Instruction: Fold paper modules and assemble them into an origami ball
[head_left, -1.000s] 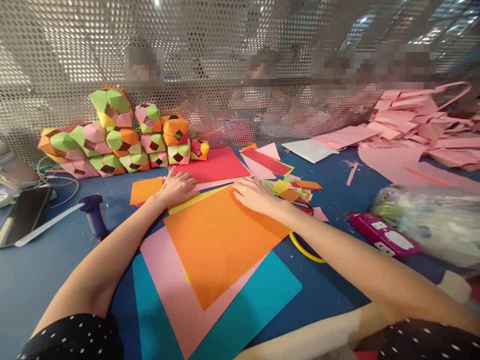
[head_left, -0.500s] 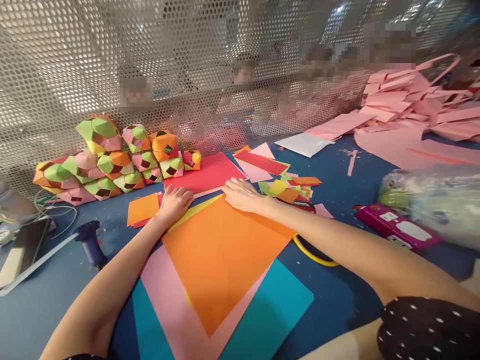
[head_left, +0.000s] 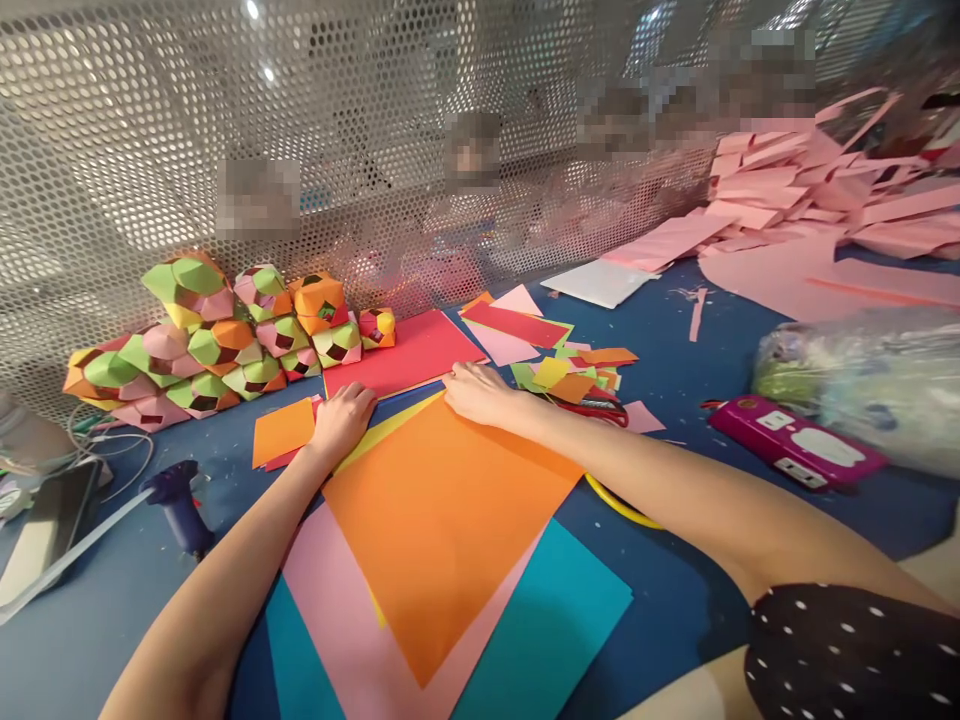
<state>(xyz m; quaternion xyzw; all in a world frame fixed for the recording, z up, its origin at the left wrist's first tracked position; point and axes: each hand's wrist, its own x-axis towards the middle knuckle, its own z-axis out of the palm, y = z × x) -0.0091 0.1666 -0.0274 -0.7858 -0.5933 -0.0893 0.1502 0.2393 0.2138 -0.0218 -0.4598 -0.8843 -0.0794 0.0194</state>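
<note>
A large orange paper sheet (head_left: 442, 520) lies on top of a stack: yellow (head_left: 379, 428), pink (head_left: 337, 590) and teal (head_left: 540, 630) sheets beneath it. My left hand (head_left: 341, 420) rests flat at the stack's far left corner, fingers stretched toward a red sheet (head_left: 409, 352). My right hand (head_left: 480, 390) lies flat on the orange sheet's far corner, fingers spread. Neither hand holds anything.
Folded paper cubes (head_left: 225, 335) are piled against the perforated metal screen (head_left: 315, 130) at the back left. A glue gun (head_left: 176, 495) and phone (head_left: 37, 525) lie left. Paper scraps (head_left: 570, 370), scissors, a magenta case (head_left: 799, 455), a plastic bag (head_left: 877, 375) and pink strips (head_left: 810, 190) lie right.
The view has tilted and shifted slightly. Both hands stay at the far corners of the stack, the left one drawn a little closer to the orange sheet.
</note>
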